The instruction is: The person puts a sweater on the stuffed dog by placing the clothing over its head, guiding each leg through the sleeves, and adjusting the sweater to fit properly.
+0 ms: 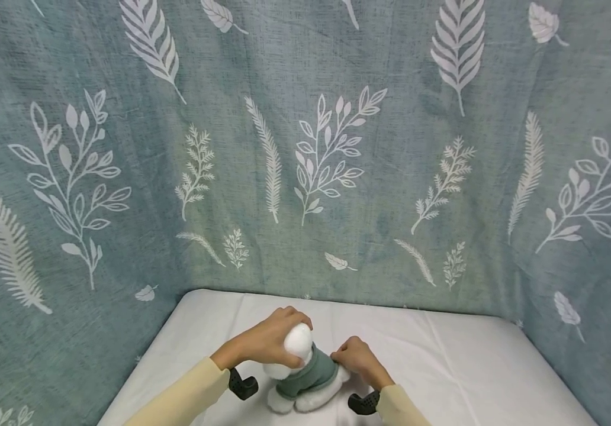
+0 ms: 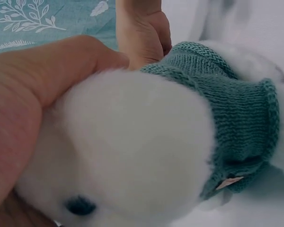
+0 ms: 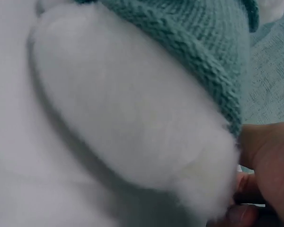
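A white plush animal (image 1: 316,399) in a green knitted sweater (image 1: 312,374) lies low on the white-covered table, its head toward the left. My left hand (image 1: 269,338) grips the plush head from above, thumb and fingers spread round it. One dark eye (image 2: 80,205) shows below that hand in the left wrist view. At the toy's rear end, my right hand (image 1: 357,358) pinches the sweater's hem with curled fingers. Seen from the right wrist, the furry underside fills the middle, and the right hand (image 3: 274,165) sits at its far end, fingertips partly hidden behind the fur.
The table's white cloth (image 1: 391,331) has faint creases. Blue-green curtains (image 1: 359,177) with white leaf prints enclose the back and both sides. A black wrist device (image 1: 243,386) sits by the left cuff, another black device (image 1: 364,403) by the right.
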The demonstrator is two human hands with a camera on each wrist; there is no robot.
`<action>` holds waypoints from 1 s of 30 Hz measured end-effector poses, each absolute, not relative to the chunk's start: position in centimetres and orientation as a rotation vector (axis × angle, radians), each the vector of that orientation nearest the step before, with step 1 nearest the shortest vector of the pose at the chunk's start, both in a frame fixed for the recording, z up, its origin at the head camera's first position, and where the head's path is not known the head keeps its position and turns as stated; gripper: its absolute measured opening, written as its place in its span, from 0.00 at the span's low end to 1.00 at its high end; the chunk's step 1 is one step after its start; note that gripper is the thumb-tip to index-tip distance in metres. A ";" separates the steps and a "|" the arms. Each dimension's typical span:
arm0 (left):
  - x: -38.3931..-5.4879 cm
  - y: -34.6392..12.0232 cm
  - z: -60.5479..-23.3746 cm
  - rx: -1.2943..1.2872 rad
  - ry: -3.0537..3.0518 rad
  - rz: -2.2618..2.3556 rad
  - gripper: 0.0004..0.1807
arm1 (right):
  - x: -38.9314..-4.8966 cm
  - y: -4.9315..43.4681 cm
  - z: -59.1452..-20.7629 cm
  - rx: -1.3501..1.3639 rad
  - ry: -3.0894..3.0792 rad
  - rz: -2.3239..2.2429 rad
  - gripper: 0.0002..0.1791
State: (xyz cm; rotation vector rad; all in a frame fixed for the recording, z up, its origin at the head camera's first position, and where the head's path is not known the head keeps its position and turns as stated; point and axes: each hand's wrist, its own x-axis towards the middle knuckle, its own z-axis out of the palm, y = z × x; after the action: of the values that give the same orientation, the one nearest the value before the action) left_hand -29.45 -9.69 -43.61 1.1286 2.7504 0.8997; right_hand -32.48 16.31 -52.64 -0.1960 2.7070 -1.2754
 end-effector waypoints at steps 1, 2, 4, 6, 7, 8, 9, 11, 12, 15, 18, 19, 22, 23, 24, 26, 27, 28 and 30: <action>-29.4 -9.7 -43.6 1.127 2.752 0.898 0.32 | -32.5 16.4 -52.8 -0.185 2.698 -1.273 0.17; -29.3 -9.7 -43.7 1.122 2.752 0.900 0.32 | -32.6 16.3 -52.9 -0.177 2.687 -1.276 0.16; -29.3 -9.8 -43.7 1.120 2.760 0.897 0.32 | -32.7 16.2 -52.9 -0.187 2.664 -1.309 0.16; -29.3 -10.0 -43.7 1.117 2.764 0.897 0.32 | -32.8 15.9 -52.7 -0.218 2.643 -1.340 0.15; -29.3 -10.0 -43.7 1.112 2.766 0.896 0.31 | -32.9 15.8 -52.6 -0.233 2.625 -1.355 0.16; -29.3 -10.1 -43.7 1.109 2.767 0.895 0.31 | -33.0 15.7 -52.5 -0.245 2.601 -1.369 0.17; -29.3 -10.1 -43.7 1.110 2.770 0.891 0.31 | -33.1 15.6 -52.5 -0.259 2.578 -1.377 0.18; -29.3 -10.0 -43.7 1.112 2.773 0.882 0.32 | -33.4 15.5 -52.4 -0.284 2.539 -1.379 0.19; -29.3 -9.9 -43.7 1.117 2.776 0.877 0.32 | -33.5 15.5 -52.4 -0.295 2.520 -1.384 0.19; -29.2 -9.7 -43.7 1.127 2.775 0.867 0.32 | -33.8 15.5 -52.5 -0.310 2.500 -1.394 0.15; -29.1 -9.4 -43.7 1.127 2.768 0.860 0.33 | -33.9 15.6 -52.7 -0.280 2.524 -1.384 0.12; -29.1 -9.3 -43.8 1.124 2.765 0.859 0.33 | -33.9 15.6 -52.8 -0.265 2.545 -1.368 0.12; -29.1 -9.3 -43.7 1.120 2.767 0.852 0.32 | -33.8 15.6 -52.9 -0.227 2.591 -1.328 0.14; -29.1 -9.3 -43.7 1.122 2.771 0.849 0.32 | -33.7 15.6 -52.8 -0.220 2.602 -1.320 0.14; -29.2 -9.3 -43.7 1.123 2.775 0.847 0.32 | -33.6 15.6 -52.7 -0.219 2.608 -1.316 0.13; -29.2 -9.5 -43.7 1.124 2.783 0.844 0.32 | -33.4 15.7 -52.5 -0.228 2.601 -1.324 0.11; -29.2 -9.5 -43.7 1.123 2.785 0.844 0.32 | -33.2 15.8 -52.3 -0.227 2.593 -1.328 0.11; -29.3 -9.6 -43.7 1.121 2.786 0.847 0.32 | -33.0 15.9 -52.2 -0.217 2.575 -1.334 0.11; -29.2 -9.8 -43.8 1.113 2.787 0.855 0.32 | -32.5 16.3 -51.9 -0.190 2.537 -1.337 0.13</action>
State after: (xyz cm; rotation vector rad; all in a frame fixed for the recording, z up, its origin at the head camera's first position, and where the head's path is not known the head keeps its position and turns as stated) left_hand -29.22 -9.78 -43.81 1.1127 2.7868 0.8551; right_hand -32.51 16.26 -51.90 -0.1901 2.5373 -1.3366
